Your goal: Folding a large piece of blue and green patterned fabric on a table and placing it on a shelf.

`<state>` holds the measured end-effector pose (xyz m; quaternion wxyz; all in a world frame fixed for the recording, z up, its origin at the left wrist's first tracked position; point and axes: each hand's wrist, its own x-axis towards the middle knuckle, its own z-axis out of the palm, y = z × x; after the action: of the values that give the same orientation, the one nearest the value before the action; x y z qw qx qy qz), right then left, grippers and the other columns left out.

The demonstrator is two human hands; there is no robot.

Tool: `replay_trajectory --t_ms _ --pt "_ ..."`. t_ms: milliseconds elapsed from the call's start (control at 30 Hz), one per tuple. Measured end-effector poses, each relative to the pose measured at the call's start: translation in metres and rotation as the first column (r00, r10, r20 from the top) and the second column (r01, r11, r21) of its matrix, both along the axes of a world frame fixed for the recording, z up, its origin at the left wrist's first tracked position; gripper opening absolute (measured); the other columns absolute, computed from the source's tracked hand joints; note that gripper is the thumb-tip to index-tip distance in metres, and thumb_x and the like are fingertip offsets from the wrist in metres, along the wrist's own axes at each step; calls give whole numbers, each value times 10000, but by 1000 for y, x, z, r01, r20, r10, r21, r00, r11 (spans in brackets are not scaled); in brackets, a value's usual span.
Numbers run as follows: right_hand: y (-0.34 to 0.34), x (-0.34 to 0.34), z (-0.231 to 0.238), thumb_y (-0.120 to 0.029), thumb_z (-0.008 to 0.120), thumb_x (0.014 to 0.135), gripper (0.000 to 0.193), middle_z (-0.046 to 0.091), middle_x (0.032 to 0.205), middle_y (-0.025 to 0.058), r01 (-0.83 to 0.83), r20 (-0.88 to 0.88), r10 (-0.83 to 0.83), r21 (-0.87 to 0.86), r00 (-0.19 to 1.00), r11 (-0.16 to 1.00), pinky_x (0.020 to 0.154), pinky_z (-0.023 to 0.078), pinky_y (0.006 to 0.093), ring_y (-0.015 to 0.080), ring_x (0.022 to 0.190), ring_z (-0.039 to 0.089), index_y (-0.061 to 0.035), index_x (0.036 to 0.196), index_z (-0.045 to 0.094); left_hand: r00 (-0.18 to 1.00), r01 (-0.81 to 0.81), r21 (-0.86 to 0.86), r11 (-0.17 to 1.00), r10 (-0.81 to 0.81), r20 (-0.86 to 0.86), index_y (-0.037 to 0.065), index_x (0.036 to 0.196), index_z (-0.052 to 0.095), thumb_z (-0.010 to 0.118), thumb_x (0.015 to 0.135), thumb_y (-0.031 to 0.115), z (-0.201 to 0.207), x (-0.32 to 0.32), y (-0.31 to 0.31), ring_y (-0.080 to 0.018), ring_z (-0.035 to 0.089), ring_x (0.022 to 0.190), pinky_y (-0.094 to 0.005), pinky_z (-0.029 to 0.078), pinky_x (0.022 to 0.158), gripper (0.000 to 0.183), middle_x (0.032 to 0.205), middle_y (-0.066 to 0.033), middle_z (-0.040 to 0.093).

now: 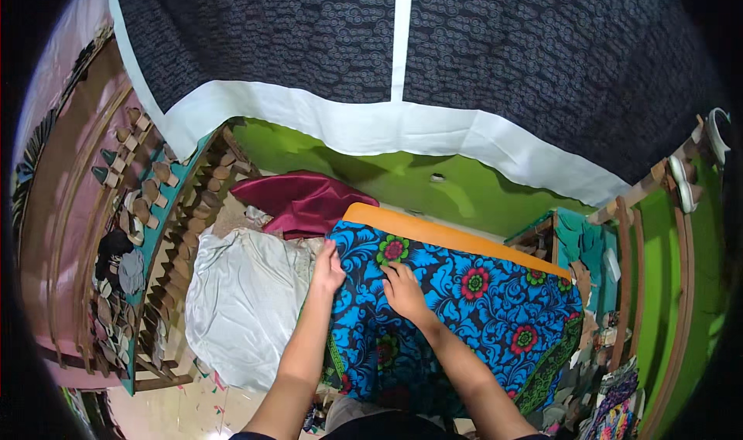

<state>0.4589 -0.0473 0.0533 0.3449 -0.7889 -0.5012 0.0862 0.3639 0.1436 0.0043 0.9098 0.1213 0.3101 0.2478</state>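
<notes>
A blue and black cloth [457, 316] with red and green flowers is spread over an orange board [453, 235], whose far edge shows bare. My left hand [330, 268] is at the cloth's left edge, with its fingers closed around that edge. A little to the right, my right hand [403, 289] rests on top of the cloth, fingers extended and apart. Nearer me, the cloth hangs in folds over the front. The underside of the board is hidden.
White cloth [244, 308] and shiny maroon cloth [306, 200] are heaped on the left. Wooden racks [174, 246] with several shoe forms stand beyond. Dark patterned cloth [534, 61] with white borders hangs ahead. Scraps and a colourful bundle [615, 405] lie at right.
</notes>
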Motion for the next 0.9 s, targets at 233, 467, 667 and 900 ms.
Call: replay_trajectory --t_ms 233,467,667,900 --pt "-6 6 -8 -129 514 828 294 508 1108 148 -14 -15 14 -39 1000 999 897 388 422 337 1044 471 -60 1113 543 980 -157 75 985 165 -115 202 1400 149 575 827 60 29 19 31 -222 549 998 -391 448 880 728 1122 -86 533" --pt "-7 4 -15 -120 545 798 296 518 1068 146 -35 22 36 -35 999 999 867 405 420 326 1018 489 -62 1087 542 894 -423 326 845 449 -4 239 1405 163 574 840 98 23 -6 76 -95 498 918 -296 417 786 713 1351 65 418" --pt "11 -10 -8 -125 589 760 302 521 1041 151 -45 235 30 58 971 997 879 393 419 327 1019 489 -55 1052 561 797 156 661 734 301 -523 50 1200 418 555 826 226 37 -40 48 -106 488 503 -215 365 440 435 692 -48 564" --pt "30 -22 -21 -171 599 769 136 510 838 86 -25 253 23 5 967 1000 685 390 393 275 808 496 -65 843 556 638 695 637 333 123 -760 -9 993 532 630 780 254 5 -74 -73 -308 620 710 -376 473 621 352 690 -153 622"
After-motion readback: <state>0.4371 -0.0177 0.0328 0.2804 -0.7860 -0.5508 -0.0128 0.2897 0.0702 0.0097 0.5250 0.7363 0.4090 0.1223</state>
